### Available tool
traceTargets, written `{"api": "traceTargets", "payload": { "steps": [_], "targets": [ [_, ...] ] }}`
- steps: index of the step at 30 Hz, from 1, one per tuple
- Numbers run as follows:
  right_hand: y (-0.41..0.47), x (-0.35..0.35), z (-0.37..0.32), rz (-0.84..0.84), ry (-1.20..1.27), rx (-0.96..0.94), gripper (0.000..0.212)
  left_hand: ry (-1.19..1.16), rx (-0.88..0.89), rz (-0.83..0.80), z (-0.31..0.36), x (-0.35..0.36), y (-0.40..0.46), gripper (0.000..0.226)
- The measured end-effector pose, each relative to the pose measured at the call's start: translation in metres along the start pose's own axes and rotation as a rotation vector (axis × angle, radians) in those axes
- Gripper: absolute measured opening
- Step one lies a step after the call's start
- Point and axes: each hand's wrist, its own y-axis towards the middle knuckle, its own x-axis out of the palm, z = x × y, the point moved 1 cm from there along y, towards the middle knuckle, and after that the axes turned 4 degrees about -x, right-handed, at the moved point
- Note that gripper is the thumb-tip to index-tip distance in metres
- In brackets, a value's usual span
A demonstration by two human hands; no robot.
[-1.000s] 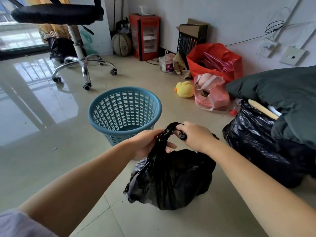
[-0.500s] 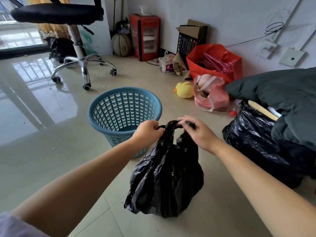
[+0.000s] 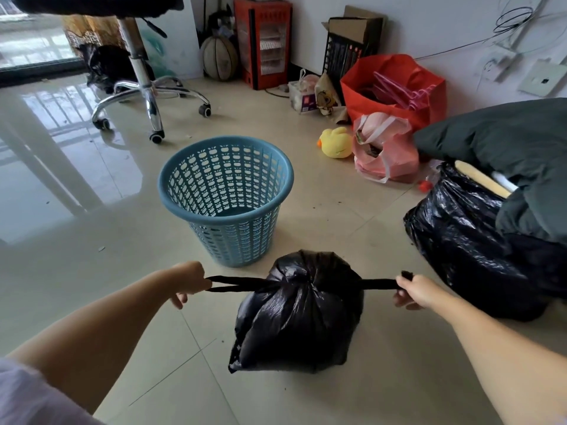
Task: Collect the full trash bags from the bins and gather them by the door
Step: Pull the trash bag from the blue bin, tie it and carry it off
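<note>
Glossy pale tile floor (image 3: 76, 210), reflective at 9–10 o'clock. Office chair (image 3: 144, 96) at 11 o'clock: chrome post, chrome star base, black castors. Just behind it a crumpled black bag (image 3: 107, 65), contents unclear from here.

Left hand (image 3: 188, 279) at 8 o'clock, fist closed on the left handle strap (image 3: 236, 283) of the trash bag, strap stretched thin and flat. Blue plastic bin (image 3: 225, 197) at centre, round, tapered, lattice-perforated wall, upright, no liner inside, just behind the bag and apart from it.

Small black trash bag (image 3: 299, 314) at 6 o'clock, sitting on the tile, thin shiny wrinkled plastic, bulging, neck cinched into a gathered knot on top. Half a second ago both hands met above the bag's neck; now they're spread wide, straps pulled taut sideways, bag squatter and closed.

Behind at 12–1 o'clock along the wall: worn basketball (image 3: 219, 58), red cabinet heater (image 3: 262, 41), open cardboard box (image 3: 352, 41), red tote bag (image 3: 392, 84) with pink hangers, yellow plush duck (image 3: 336, 142), pink plastic bag (image 3: 383, 148).

Right hand (image 3: 414, 291) at 4 o'clock, closed around the right strap (image 3: 379, 284). Beside it at 3 o'clock a large black trash bag (image 3: 466, 250), glossy and creased, topped by dark matte fabric (image 3: 506, 139); a tan stick-like item (image 3: 481, 179) pokes out.
</note>
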Motion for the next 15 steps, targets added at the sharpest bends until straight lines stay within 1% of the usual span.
{"api": "traceTargets", "payload": {
  "steps": [2, 4, 6, 7, 9, 11, 13, 15],
  "targets": [
    [-0.004, 0.003, 0.003, -0.004, 0.034, 0.008, 0.041, 0.013, -0.020, 0.057, -0.003, 0.002, 0.002, 0.028],
    [-0.002, 0.002, -0.003, 0.025, 0.054, -0.024, 0.040, 0.127, 0.025, 0.201, -0.001, -0.003, 0.000, 0.023],
    [0.004, -0.004, -0.014, 0.050, 0.185, -0.075, 0.035, 0.269, 0.119, 0.374, 0.004, -0.009, -0.002, 0.017],
    [0.006, -0.008, -0.021, 0.045, 0.306, -0.098, 0.032, 0.281, 0.178, 0.424, 0.007, -0.011, -0.004, 0.014],
    [0.005, -0.015, -0.039, 0.030, 0.578, -0.146, 0.024, 0.216, 0.326, 0.479, 0.017, -0.015, -0.012, 0.009],
    [-0.003, -0.019, -0.066, -0.001, 0.739, -0.202, 0.016, 0.110, 0.517, 0.523, 0.039, -0.016, -0.030, 0.007],
    [-0.015, -0.015, -0.099, -0.045, 0.812, -0.272, 0.019, -0.006, 0.710, 0.522, 0.071, -0.014, -0.056, 0.005],
    [-0.029, -0.007, -0.130, -0.096, 0.802, -0.332, 0.023, -0.162, 0.825, 0.470, 0.105, -0.009, -0.078, 0.011]
  ]
}}
